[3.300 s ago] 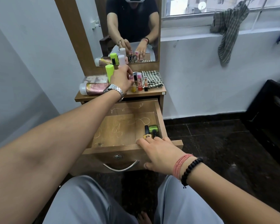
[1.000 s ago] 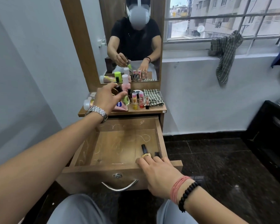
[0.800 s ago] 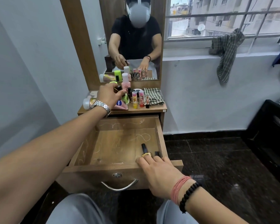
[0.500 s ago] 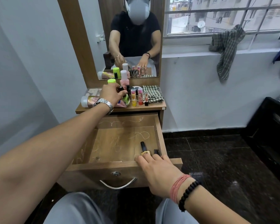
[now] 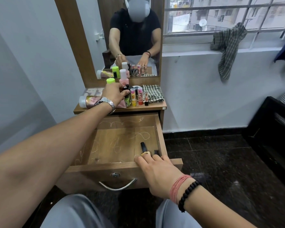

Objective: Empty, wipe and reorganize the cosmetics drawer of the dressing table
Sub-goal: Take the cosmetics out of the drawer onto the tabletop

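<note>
**Two items left in the open drawer, cosmetics crowded on the tabletop**

Two small things lie in the pulled-out drawer (image 5: 122, 145), at its front right corner: a black-capped nail polish bottle (image 5: 144, 148) lying on its side and a small dark item (image 5: 156, 152) just beside it against the right wall. Pale scribbles mark the wooden floor and back wall of the drawer.

The right hand (image 5: 160, 173) rests on the drawer's front edge with fingers straight, their tips reaching over the edge and touching the bottle's gold end. It grips nothing.

The left hand (image 5: 113, 94), a metal watch on its wrist, is stretched out over the dressing table (image 5: 155, 107). Its fingers curl round a small green bottle (image 5: 127, 100) with a dark cap, standing among the other cosmetics.

On the tabletop a pink-gold tube (image 5: 89, 101) lies on its side at the left. A row of lip balm sticks (image 5: 136, 97) stands upright just right of the hand, with a pink bottle (image 5: 124, 79) and a lime-capped container (image 5: 110, 80) behind. A folded checked cloth (image 5: 153, 93) lies at the right end.

A mirror (image 5: 130, 38) rises behind the table, and another checked cloth (image 5: 227, 46) hangs from the window sill.
</note>
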